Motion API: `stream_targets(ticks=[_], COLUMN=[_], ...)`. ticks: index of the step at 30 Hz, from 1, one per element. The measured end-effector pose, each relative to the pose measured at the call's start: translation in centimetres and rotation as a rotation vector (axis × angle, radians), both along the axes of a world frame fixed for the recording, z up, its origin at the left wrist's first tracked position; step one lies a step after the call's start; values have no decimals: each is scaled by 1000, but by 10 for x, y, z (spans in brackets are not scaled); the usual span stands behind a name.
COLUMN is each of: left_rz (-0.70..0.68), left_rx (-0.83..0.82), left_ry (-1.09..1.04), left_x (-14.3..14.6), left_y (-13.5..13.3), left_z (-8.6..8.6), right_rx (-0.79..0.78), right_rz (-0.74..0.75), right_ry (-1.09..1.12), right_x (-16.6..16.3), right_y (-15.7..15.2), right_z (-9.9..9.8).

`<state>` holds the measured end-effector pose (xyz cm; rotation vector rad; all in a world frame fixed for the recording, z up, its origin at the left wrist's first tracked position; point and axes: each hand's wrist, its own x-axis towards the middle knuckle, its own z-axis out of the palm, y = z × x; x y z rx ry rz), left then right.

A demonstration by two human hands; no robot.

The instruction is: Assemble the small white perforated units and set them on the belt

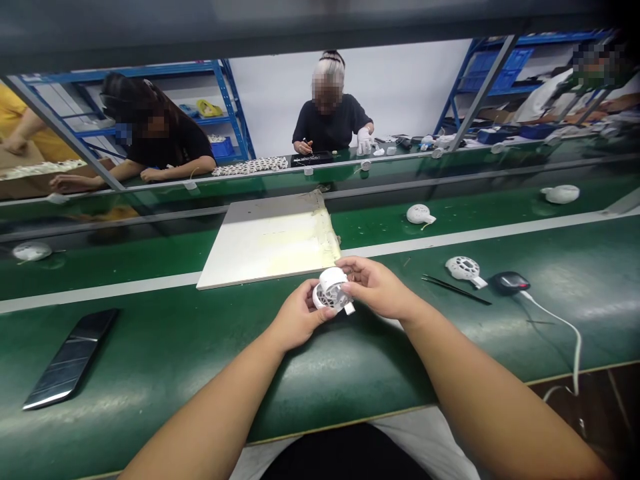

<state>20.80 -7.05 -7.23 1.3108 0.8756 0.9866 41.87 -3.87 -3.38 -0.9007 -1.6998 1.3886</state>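
Above the near edge of the green bench, my two hands meet over white plastic parts. My left hand (296, 316) is closed on a round white housing with a slotted grille (326, 300), thumb along its lower side. A short stem sticks out at the lower right of that housing. My right hand (379, 287) pinches a white round cap-like piece (331, 277) against the top of the housing. Whether the two parts are joined cannot be seen, as my fingers cover part of them.
A white board (270, 233) lies ahead. To the right are black tweezers (457, 289), another slotted white housing (465, 268) and a black device with a white cable (511, 283). A dark phone-like slab (73, 357) lies left. Co-workers sit across the belt, which carries white parts (420, 214).
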Motion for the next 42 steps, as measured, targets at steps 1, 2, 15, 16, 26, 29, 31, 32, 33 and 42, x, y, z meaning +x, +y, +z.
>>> stream_targets(ticks=[1,2,15,16,26,29,31,32,33,42], left_rz=[-8,-20,-142,-122,41,74,91,98,103,313], left_rx=[-8,-19,90,106,184,194,194,196,200,452], left_ry=[-12,-21,230,294,398,396,384,384,387,544], left_x=[0,0,-4,-3,-2,-3,-3,-3,-3,-8], left_y=[0,0,-5,-6,-4,-3,-2,-2,-1,2], left_z=[-1,-1,8,9,14,14,15,15,15,13], right_rx=[12,25,-249,-293,-401,-406,-421,-433,-444,-19], right_rz=[-53,-100,-218,-217,-173,-163,-156,-154,-154,-409], right_ry=[20,31,280,297,319,327,341,349,355,-282], right_x=[-1,-2,-15,-17,-23,-22,-21,-22,-22,5], right_y=[0,0,3,3,2,2,3,3,3,16], right_z=[0,-1,-5,-6,-14,-15,-15,-15,-15,-4])
